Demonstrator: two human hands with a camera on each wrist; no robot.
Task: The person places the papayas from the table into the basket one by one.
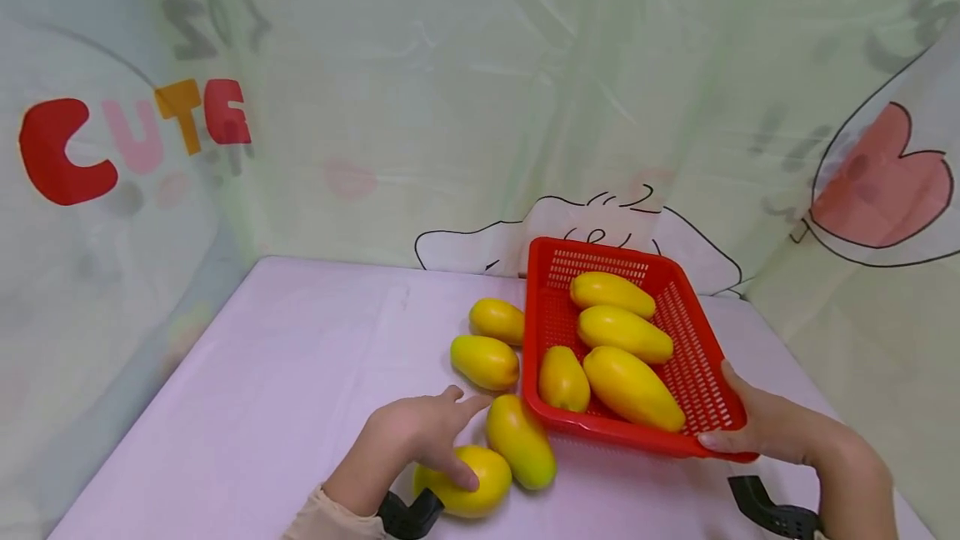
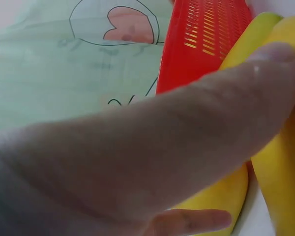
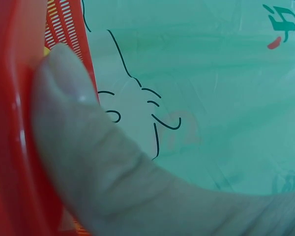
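Observation:
A red plastic basket (image 1: 551, 307) with slotted sides holds several yellow mangoes (image 1: 633, 388). At its near right corner my right hand (image 1: 780, 427) grips the rim, thumb on top; the right wrist view shows the thumb (image 3: 73, 113) against the red rim (image 3: 19, 123). My left hand (image 1: 423, 432) is spread over the loose mangoes left of the basket. Its thumb (image 2: 226, 108) lies over the nearest mango (image 1: 476, 494), and its fingers reach towards a yellow-green mango (image 1: 521, 442) beside it. The left palm's underside is hidden.
Two more mangoes, one greenish (image 1: 485, 362) and one yellow (image 1: 497, 320), lie along the basket's left side. A pale cloth covers the table (image 1: 300, 340). Printed curtains (image 1: 390, 107) stand behind and at both sides.

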